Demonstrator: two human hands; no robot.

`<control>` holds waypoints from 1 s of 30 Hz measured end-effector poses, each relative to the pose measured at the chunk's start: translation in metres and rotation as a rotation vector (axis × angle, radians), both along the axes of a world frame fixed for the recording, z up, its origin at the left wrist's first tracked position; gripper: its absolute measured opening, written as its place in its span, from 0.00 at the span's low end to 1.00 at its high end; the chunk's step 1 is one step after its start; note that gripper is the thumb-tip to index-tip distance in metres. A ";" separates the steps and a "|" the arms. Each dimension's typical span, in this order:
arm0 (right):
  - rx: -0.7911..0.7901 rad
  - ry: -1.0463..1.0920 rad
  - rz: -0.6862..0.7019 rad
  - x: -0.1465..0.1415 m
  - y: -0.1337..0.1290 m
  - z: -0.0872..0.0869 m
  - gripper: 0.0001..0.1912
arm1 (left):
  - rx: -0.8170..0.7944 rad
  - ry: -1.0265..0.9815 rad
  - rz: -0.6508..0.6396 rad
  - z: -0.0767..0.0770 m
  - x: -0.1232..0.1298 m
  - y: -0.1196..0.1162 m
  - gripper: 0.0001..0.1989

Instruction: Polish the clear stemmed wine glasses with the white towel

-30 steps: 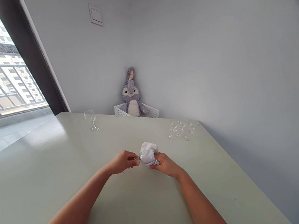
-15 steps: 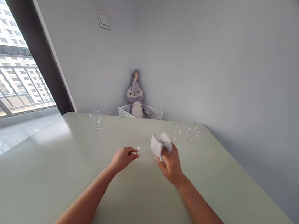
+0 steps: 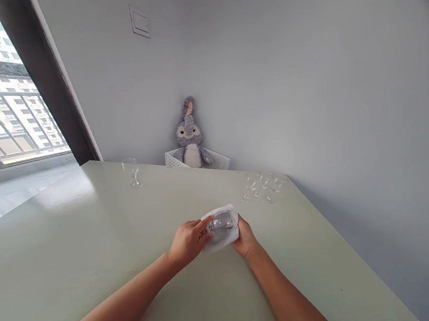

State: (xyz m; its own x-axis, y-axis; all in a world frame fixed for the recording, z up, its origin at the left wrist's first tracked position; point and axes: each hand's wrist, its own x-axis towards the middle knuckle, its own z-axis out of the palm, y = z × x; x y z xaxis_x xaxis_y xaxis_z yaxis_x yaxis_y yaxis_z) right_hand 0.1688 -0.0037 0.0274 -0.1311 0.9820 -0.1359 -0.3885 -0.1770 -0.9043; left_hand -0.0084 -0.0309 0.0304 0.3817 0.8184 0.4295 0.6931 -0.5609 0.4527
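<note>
A clear stemmed glass (image 3: pixel 222 220) lies on its side over a white cloth (image 3: pixel 222 240), between my hands above the table. The fingers of my left hand (image 3: pixel 191 240) grip its stem end. Under the cloth and at the bowl end is my right hand (image 3: pixel 244 235), closed on the cloth, with part of its fingers hidden. One stemmed glass (image 3: pixel 132 172) stands upright at the back left. Several more clear glasses (image 3: pixel 265 180) stand close together at the back right.
The pale green table (image 3: pixel 167 298) reaches to the grey wall. Behind its back edge, a purple plush toy (image 3: pixel 191 142) sits in a white perforated basket (image 3: pixel 220 162). A window (image 3: pixel 3 85) is at the left.
The cloth has opened out and moved down and left, and the glass now rests against it. Both hands have come together around them. The view has shifted slightly.
</note>
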 end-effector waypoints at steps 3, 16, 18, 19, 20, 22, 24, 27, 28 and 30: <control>0.032 0.196 0.002 -0.026 -0.015 -0.001 0.18 | -0.069 -0.183 0.123 -0.004 0.009 0.001 0.21; 0.009 0.025 0.169 -0.038 -0.035 0.000 0.18 | -0.871 -1.057 -0.137 0.012 0.005 -0.002 0.26; -0.016 0.008 0.283 -0.040 -0.038 0.004 0.18 | -1.010 -1.162 -0.213 0.017 0.001 0.000 0.27; -0.021 -0.001 0.310 -0.041 -0.038 0.003 0.18 | -1.043 -1.179 -0.241 0.019 0.000 0.000 0.26; -0.026 -0.010 0.309 -0.043 -0.037 0.001 0.18 | -1.047 -1.179 -0.246 0.020 -0.002 0.001 0.24; -0.043 -0.044 0.227 -0.043 -0.032 -0.004 0.19 | -0.982 -1.157 -0.186 0.020 -0.005 0.003 0.21; -0.042 -0.091 0.067 -0.037 -0.024 -0.009 0.20 | -0.899 -1.162 -0.092 0.018 -0.009 0.008 0.17; 0.082 -0.211 -0.126 -0.022 -0.019 -0.008 0.20 | -0.925 -1.312 -0.006 0.015 -0.016 0.018 0.14; 0.174 -0.283 -0.124 -0.018 -0.020 -0.005 0.20 | -0.962 -1.386 0.015 0.013 -0.018 0.021 0.13; 0.434 -0.476 -0.031 -0.015 -0.027 0.003 0.19 | -1.024 -1.505 0.038 0.012 -0.020 0.024 0.13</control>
State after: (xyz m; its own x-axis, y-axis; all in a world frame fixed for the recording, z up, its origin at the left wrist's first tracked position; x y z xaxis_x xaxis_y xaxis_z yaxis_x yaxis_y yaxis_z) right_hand 0.1536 -0.0304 0.0299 -0.1249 0.9632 0.2379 0.0741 0.2482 -0.9659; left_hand -0.0284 -0.0066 0.0420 0.1635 0.9490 -0.2694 -0.5812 0.3133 0.7510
